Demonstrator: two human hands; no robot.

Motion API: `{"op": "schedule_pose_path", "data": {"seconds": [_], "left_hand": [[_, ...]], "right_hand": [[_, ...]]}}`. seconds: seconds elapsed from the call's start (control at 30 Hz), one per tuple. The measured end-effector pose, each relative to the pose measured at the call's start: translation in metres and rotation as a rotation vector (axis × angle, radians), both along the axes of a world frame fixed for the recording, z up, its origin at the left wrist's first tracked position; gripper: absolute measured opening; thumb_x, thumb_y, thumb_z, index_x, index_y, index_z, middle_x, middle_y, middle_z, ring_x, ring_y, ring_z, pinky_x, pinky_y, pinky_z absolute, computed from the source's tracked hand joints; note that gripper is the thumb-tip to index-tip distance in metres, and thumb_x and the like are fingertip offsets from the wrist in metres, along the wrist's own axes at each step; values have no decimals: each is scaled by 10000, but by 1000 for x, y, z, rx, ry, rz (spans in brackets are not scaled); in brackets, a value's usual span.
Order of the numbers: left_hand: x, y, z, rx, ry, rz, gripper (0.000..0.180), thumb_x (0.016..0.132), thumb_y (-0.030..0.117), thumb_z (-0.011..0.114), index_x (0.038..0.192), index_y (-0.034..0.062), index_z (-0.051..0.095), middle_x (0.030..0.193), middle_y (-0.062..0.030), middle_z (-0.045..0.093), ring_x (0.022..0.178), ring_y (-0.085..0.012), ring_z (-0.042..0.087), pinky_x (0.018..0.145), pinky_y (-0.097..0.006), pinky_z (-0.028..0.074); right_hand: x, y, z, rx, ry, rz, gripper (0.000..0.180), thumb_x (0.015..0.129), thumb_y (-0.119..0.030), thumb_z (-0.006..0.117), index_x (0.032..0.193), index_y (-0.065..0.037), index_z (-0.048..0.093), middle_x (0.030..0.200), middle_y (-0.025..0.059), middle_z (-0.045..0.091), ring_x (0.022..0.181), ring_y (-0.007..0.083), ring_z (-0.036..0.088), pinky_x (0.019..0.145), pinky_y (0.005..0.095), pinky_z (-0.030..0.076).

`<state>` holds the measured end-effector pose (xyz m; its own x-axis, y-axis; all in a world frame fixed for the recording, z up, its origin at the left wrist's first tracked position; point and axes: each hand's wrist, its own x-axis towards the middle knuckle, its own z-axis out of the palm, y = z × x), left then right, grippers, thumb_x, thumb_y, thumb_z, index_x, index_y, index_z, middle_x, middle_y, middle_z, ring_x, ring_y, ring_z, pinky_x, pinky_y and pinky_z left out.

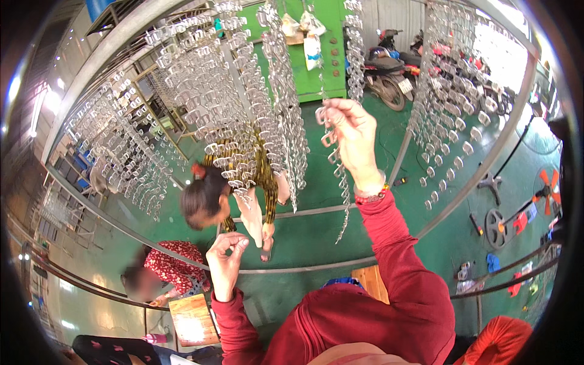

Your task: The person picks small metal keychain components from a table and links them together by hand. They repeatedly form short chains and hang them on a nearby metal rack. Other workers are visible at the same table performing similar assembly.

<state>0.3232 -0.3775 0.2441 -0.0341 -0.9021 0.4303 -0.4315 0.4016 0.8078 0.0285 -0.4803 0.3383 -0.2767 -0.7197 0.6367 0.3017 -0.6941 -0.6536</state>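
The round metal rack (pixel 292 213) overhead carries many crowded hanging strands of small metal pieces (pixel 243 103), so a sideways tug would likely swing the worked strand (pixel 338 176) into its neighbours and tangle it, or shake pieces loose. The right hand (pixel 353 137) is raised high on a bent red-sleeved arm, its grip pinched shut on that strand's top, just beside the others. The left hand (pixel 226 258) sits lower, fingertips pinched together; whether they hold anything cannot be told.
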Motion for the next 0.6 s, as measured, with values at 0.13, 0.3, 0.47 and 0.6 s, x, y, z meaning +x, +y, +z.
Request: {"op": "schedule_pose_path", "data": {"seconds": [0.13, 0.3, 0.47, 0.6], "left_hand": [[0, 2, 0, 118, 101, 44, 77, 752, 21, 700, 825, 10, 680, 842, -60, 651, 706, -102, 527, 616, -238, 408], [3, 37, 23, 160, -411, -482, 252, 763, 229, 704, 974, 95, 673, 967, -61, 658, 917, -220, 608, 769, -312, 467], [-8, 58, 28, 307, -403, -682, 294, 797, 267, 675, 1043, 108, 650, 981, -71, 640, 917, -264, 611, 818, -346, 492], [-5, 53, 22, 363, -428, -481, 291, 797, 248, 674, 1040, 90, 647, 949, -82, 641, 890, -267, 614, 770, -343, 490]], "right_hand": [[-26, -41, 31, -90, -26, 63, 200, 852, -81, 625, 1029, 6, 594, 864, 50, 625, 679, 101, 545, 470, 232, 471], [-52, -95, 80, -184, -77, 147, 172, 856, -57, 608, 1011, 15, 586, 866, 57, 620, 675, 110, 536, 554, 246, 452], [-62, -154, 124, -209, -130, 126, 136, 840, -59, 631, 951, 17, 609, 805, 77, 642, 622, 130, 596, 461, 249, 467], [-67, -201, 142, -200, -255, 123, 132, 812, -13, 652, 938, 11, 622, 817, 76, 645, 639, 124, 597, 508, 260, 509]]}}
